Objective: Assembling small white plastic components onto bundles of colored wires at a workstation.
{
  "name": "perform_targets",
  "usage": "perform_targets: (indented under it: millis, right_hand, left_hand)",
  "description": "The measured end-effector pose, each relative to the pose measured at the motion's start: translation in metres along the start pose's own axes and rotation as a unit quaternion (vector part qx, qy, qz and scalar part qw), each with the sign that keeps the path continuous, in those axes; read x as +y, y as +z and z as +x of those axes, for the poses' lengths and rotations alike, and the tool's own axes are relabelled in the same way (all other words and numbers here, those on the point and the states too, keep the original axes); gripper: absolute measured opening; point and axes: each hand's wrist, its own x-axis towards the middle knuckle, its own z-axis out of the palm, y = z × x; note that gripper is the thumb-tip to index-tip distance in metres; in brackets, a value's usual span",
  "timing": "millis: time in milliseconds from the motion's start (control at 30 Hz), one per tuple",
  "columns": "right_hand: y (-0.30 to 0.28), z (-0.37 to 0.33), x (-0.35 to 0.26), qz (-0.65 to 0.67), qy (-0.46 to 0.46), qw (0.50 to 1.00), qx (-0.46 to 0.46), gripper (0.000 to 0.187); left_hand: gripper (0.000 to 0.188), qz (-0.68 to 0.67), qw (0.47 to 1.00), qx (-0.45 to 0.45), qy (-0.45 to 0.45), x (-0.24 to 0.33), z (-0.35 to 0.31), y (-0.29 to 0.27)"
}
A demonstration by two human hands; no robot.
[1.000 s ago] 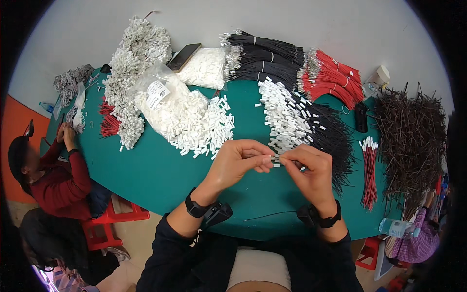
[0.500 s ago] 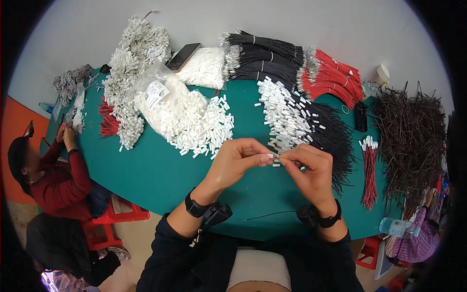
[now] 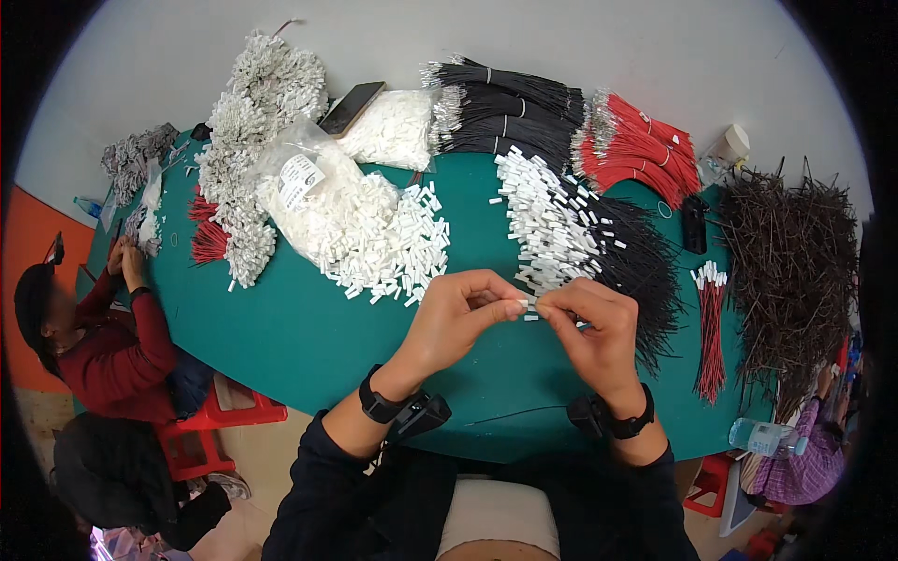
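Thumb and fingers of my left hand [image 3: 449,320] pinch a small white plastic connector housing [image 3: 523,304]. Right against it, my right hand [image 3: 601,325] is closed in a pinch on what appears to be a wire end, mostly hidden by the fingertips. A thin black wire [image 3: 514,413] lies across the table and runs in under my right wrist. Just beyond my hands spreads a pile of black wires [image 3: 641,248] tipped with white housings [image 3: 550,224]. Loose white housings [image 3: 412,245] spill from a clear plastic bag [image 3: 297,187] to the left of it.
Bundles of black wires [image 3: 510,107] and red wires [image 3: 645,150] line the green table's [image 3: 309,346] back. Right are a red wire bundle [image 3: 711,337], a dark tangled heap [image 3: 790,271] and a plastic bottle [image 3: 767,437]. A phone [image 3: 353,109] rests back left; a co-worker [image 3: 117,346] sits left.
My two hands stay nearly in place, fingertips together at the white housing. The fingertips are slightly closer, and the dark bit between them shows less.
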Motion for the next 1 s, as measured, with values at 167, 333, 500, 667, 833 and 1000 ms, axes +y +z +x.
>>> perform_targets:
  millis: [167, 333, 500, 667, 833, 1000]
  right_hand:
    - [0.001, 0.0, 0.001, -0.006, -0.012, 1.0, 0.0, 0.011]
    - [-0.004, 0.002, 0.006, -0.043, -0.017, 0.999, 0.005, 0.011]
    - [-0.029, 0.021, 0.015, -0.306, -0.096, 0.943, 0.092, 0.019]
    - [-0.003, -0.019, 0.01, -0.242, -0.057, 0.926, -0.283, 0.01]
    - [0.042, -0.066, -0.024, -0.26, -0.12, 0.826, -0.485, 0.011]
    - [0.059, -0.076, -0.034, -0.289, -0.141, 0.824, -0.466, 0.009]
  left_hand:
    - [0.012, -0.018, 1.0, -0.004, -0.004, -0.002, 0.0, 0.001]
    - [0.014, 0.073, 0.997, 0.01, 0.006, 0.009, 0.002, -0.004]
    - [0.012, 0.457, 0.868, 0.097, 0.168, 0.007, 0.012, -0.039]
    - [0.014, 0.636, 0.766, 0.028, 0.093, -0.012, 0.006, -0.048]
    - [0.013, 0.675, 0.732, 0.01, 0.086, -0.023, 0.008, -0.04]
    - [0.01, 0.701, 0.706, 0.006, 0.102, -0.028, 0.009, -0.041]
